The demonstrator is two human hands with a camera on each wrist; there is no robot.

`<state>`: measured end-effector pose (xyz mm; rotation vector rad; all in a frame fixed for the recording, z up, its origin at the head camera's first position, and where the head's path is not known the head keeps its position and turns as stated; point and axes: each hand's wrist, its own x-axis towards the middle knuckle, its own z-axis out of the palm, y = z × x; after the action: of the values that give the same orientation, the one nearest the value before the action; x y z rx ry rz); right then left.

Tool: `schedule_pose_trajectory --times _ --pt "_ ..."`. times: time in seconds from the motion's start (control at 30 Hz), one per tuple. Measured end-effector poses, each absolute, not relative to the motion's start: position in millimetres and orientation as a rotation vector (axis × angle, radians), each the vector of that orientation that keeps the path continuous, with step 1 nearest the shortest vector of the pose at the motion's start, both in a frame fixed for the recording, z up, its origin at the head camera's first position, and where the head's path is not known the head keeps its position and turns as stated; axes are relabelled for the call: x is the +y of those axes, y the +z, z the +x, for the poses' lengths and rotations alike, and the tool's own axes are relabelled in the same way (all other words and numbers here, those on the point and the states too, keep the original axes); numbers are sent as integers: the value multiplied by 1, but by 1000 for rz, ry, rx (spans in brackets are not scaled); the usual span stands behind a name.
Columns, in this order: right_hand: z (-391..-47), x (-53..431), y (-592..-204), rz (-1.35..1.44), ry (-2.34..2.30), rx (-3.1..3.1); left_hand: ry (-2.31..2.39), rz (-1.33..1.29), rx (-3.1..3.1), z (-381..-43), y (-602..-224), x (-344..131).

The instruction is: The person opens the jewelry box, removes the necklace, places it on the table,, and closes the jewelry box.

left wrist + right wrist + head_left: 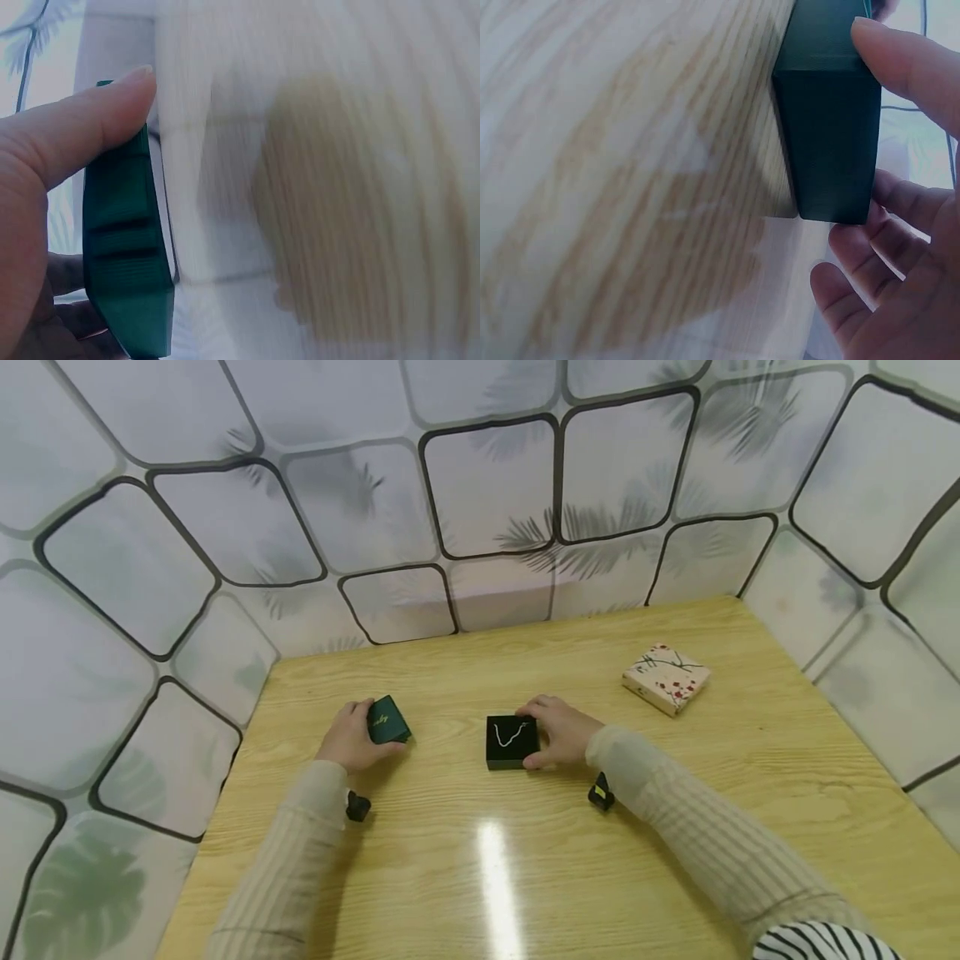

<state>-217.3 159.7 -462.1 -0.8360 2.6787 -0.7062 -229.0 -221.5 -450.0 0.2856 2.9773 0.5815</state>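
Note:
On the left of the table, my left hand [351,737] grips a dark green box lid [386,720] with gold lettering on top. The thumb presses one edge of the lid [124,217] in the left wrist view, with fingers behind the far side. Nearer the middle, my right hand [564,731] holds a jewelry box base [512,764] by its right side, thumb at the front and fingers at the back. A thin silver chain [508,740] lies across its black insert. In the right wrist view the green side of the base [831,142] sits close over the tabletop.
A pale box with red blossoms and dark branches [666,678] lies at the back right of the wooden table [435,860]. Small dark wrist devices [601,793] hang beneath both sleeves. A patterned curtain [491,485] encloses the back and sides.

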Motion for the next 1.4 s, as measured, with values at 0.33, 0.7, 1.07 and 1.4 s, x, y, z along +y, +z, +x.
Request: schedule_pose_trajectory --times 0.33,0.7,1.07,1.4 --pt "-217 154 -456 -827 -725 2611 608 105 2958 -230 -450 -266" --pt "-223 160 -461 -858 -746 2610 589 56 2921 -224 -445 -277" --pt "-219 158 -454 -803 -787 2594 543 41 2900 -220 -447 -282" --pt "-220 161 -462 -820 -823 2588 520 43 2887 -220 -450 -279"
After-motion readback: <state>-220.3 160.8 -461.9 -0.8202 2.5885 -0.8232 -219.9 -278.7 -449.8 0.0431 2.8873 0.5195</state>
